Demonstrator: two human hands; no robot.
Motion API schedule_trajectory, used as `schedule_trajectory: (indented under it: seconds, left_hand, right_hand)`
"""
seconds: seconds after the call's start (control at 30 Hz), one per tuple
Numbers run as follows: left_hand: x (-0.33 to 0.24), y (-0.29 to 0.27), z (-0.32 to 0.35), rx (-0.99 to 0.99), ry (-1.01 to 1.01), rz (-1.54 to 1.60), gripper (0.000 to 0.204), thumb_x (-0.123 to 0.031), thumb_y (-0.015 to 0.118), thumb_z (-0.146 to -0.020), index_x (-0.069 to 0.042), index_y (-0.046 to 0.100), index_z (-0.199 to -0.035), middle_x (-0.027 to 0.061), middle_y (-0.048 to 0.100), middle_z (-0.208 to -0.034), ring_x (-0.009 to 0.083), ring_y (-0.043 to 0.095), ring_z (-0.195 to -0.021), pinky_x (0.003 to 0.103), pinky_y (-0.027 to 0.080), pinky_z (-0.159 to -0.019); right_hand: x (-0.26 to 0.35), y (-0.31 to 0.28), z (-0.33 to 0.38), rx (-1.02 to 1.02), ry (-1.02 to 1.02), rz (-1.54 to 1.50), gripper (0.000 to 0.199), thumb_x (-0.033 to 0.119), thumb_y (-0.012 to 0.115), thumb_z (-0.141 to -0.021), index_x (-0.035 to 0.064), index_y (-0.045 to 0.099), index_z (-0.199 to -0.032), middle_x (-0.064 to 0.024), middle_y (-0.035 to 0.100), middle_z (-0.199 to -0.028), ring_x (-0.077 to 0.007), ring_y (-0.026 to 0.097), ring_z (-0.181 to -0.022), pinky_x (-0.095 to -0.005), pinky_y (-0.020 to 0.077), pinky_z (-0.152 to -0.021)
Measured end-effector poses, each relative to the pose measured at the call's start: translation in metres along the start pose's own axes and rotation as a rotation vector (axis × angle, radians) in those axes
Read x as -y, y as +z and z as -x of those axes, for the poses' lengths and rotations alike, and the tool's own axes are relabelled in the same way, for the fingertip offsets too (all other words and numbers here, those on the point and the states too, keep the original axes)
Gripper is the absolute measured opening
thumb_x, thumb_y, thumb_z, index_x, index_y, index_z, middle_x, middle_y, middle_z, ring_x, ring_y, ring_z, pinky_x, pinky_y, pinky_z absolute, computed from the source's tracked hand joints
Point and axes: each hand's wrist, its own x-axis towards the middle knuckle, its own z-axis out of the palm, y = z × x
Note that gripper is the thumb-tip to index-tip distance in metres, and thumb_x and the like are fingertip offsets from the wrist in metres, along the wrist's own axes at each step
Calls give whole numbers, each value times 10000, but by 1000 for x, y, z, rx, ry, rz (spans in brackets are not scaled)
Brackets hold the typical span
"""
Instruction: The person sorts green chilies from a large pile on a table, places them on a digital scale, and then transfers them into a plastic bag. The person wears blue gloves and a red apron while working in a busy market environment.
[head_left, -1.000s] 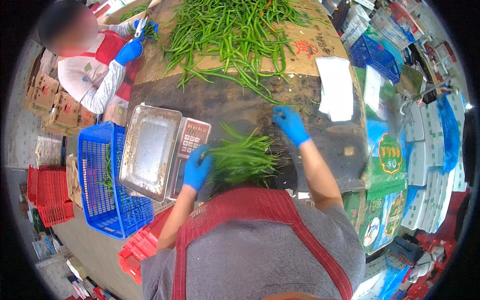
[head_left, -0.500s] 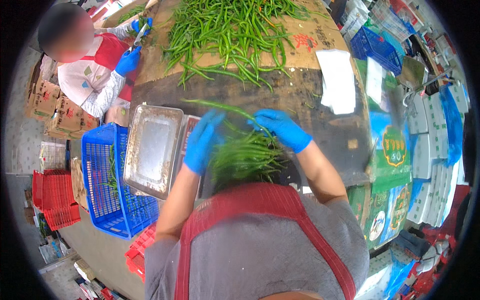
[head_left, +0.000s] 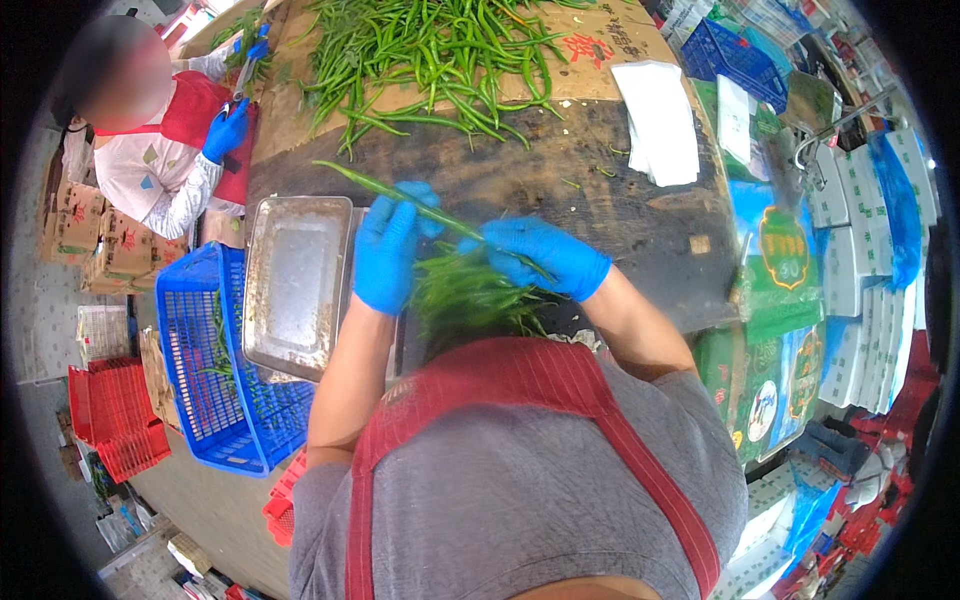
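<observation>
A long green chili pepper (head_left: 362,182) slants across in front of me, its tip pointing to the far left. My right hand (head_left: 550,255), in a blue glove, is closed around its near end. The gloved fingers of my left hand (head_left: 388,250) meet around the pepper's middle. Under and between my hands is a loose bunch of green chilies (head_left: 470,295), blurred by motion and partly hidden by my apron. What supports the bunch cannot be made out. An old metal tray (head_left: 298,285) sits just left of my left hand.
A big heap of green chilies (head_left: 430,60) covers the far table on cardboard. White sheets (head_left: 655,125) lie at the right. A blue crate (head_left: 200,360) with some chilies stands at lower left. Across the far left, a gloved co-worker holds scissors (head_left: 240,85) and some greens.
My left hand has come up to the long pepper, which it was apart from before. The pepper now slants more steeply. The whole view has shifted slightly.
</observation>
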Motion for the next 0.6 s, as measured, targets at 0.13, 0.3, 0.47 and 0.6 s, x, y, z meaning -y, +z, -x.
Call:
schedule_trajectory:
  seconds: [0.13, 0.3, 0.47, 0.6]
  left_hand:
    - [0, -8, 3, -210, 69, 61, 252, -114, 507, -944, -14, 542, -1172, 83, 605, -1103, 172, 592, -968, 327, 488, -848]
    - [3, -24, 0, -334, 77, 227, 247, -171, 517, -949, -38, 548, -1156, 53, 592, -1028, 167, 579, -955, 329, 480, -865]
    - [10, -26, 4, -333, 16, 381, 263, -180, 524, -945, -41, 538, -1168, 69, 584, -1072, 197, 568, -1003, 381, 456, -933]
    - [16, -28, 6, -349, -15, 407, 280, -188, 543, -935, -50, 537, -1179, 73, 584, -1095, 198, 561, -1023, 384, 448, -948]
  right_hand:
    - [15, -2, 12, -9, 86, 69, 273, 199, 528, -923, 77, 619, -1151, 82, 395, -597, -22, 330, -501, -194, 226, -436]
    - [24, -43, 37, -375, -220, 268, 247, 147, 522, -916, 80, 638, -1124, 63, 491, -690, -33, 371, -574, -192, 295, -510]
    - [16, -44, 30, -600, -418, 488, 238, 165, 543, -922, 67, 611, -1128, -2, 604, -893, -72, 532, -763, -221, 444, -699]
    - [16, -18, 21, -486, -487, 360, 242, 100, 592, -891, 62, 601, -1130, -15, 628, -923, -77, 567, -829, -224, 462, -742]
